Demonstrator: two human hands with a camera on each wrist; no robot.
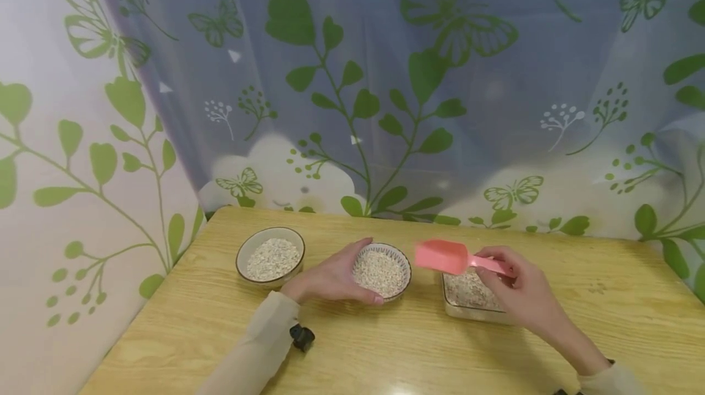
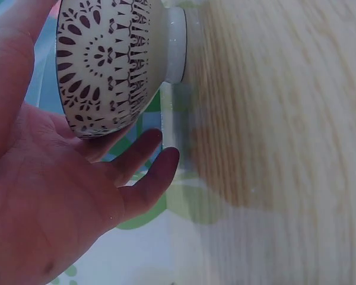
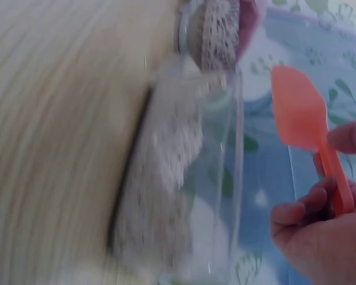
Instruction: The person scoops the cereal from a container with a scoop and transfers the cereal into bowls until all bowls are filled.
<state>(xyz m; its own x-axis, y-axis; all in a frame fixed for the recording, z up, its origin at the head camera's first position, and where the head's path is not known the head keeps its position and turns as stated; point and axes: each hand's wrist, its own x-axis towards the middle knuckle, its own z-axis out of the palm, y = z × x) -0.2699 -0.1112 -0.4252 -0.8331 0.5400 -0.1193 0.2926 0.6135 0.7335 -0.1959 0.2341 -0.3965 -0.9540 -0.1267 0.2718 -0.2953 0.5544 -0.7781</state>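
Note:
My left hand [image 1: 336,275] holds a small round bowl [image 1: 409,274] in mid-table, thumb on its near side and fingers round the far side. Pale oat-like flakes [image 1: 379,272] fill it. In the left wrist view the bowl [image 2: 107,65] shows a dark petal pattern, and its foot is on or just over the wood. My right hand [image 1: 523,300] grips a pink scoop [image 1: 442,256] by its handle, above a rectangular container [image 1: 478,314] of similar flakes. The scoop's blade points left toward the bowl; no flakes show in it. Clear container walls [image 3: 228,178] appear in the right wrist view, blurred.
A larger dark-rimmed bowl [image 1: 240,263] of flakes stands at the left, close to my left wrist. The wooden table [image 1: 385,346] ends at the back against a patterned curtain [image 1: 374,107]; another printed sheet [image 1: 66,199] hangs on the left.

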